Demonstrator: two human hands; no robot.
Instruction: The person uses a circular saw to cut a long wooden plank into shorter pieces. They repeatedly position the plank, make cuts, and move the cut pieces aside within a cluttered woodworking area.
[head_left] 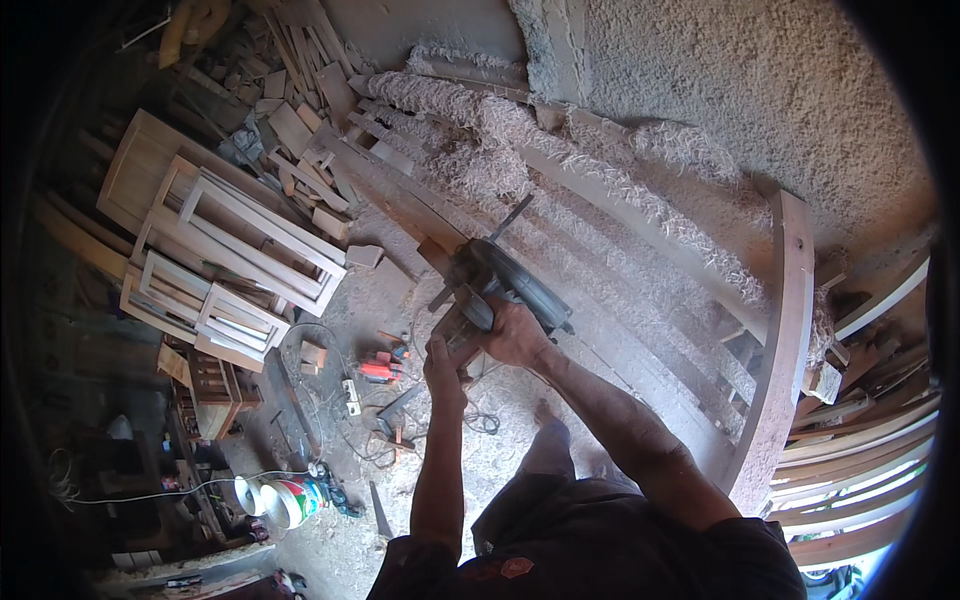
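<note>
My right hand [517, 336] is wrapped round the rear handle of a dark electric planer [520, 285], whose thin bar sticks out toward the upper right. Close beside it, my left hand [445, 372] is closed at the tool's near left side, against a brownish piece [455, 335]; whether that belongs to the planer or is wood, I cannot tell. The planer lies over the end of a long wooden beam [395, 205] running to the upper left. Its underside is hidden.
Curly shavings [495, 165] cover the long timbers by the rough wall [740, 80]. An upright beam [790, 300] stands at right. Pale wooden frames [250, 235] lean at left. A red power tool [380, 368], cables and a white bucket [288, 503] sit on the floor.
</note>
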